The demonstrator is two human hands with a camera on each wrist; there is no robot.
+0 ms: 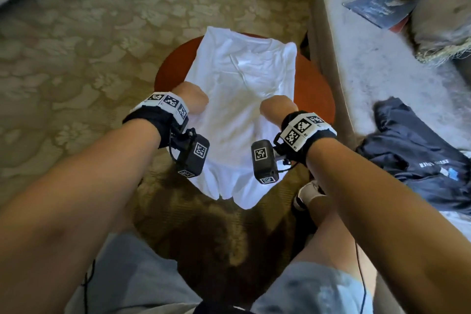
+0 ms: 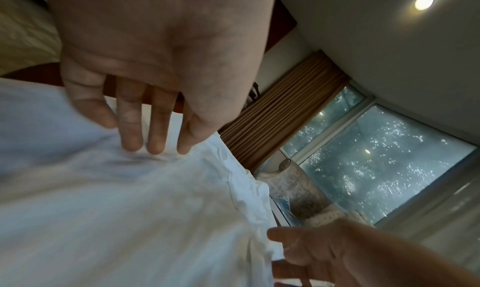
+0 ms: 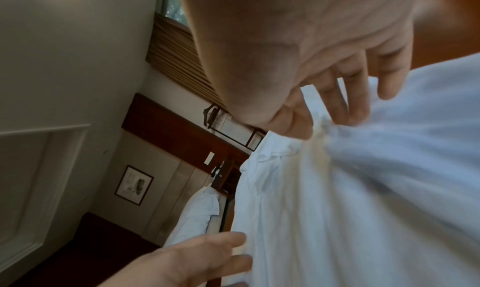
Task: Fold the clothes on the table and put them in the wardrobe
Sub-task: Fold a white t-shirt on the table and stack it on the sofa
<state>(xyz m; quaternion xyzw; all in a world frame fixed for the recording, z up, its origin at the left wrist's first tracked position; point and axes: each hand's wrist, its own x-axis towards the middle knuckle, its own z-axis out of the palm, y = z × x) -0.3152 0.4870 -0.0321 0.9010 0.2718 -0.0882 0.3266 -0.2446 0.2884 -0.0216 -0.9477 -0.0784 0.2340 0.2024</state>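
A white shirt (image 1: 244, 79) lies spread over a small round red-brown table (image 1: 314, 92), its near end hanging off the front edge. My left hand (image 1: 190, 98) is at the shirt's left edge, fingertips and thumb closing on a pucker of cloth (image 2: 155, 147). My right hand (image 1: 276, 108) is on the shirt's right side. In the right wrist view its thumb and curled fingers pinch a gathered fold (image 3: 319, 125) of the shirt (image 3: 363, 209). A dark navy garment (image 1: 420, 160) lies crumpled on the pale sofa (image 1: 369, 71) to the right.
Patterned carpet (image 1: 76, 46) surrounds the table on the left and far sides. The sofa stands close against the table's right side, with a blue packet (image 1: 379, 6) further back on it. My knees and one shoe (image 1: 308, 194) are just in front of the table.
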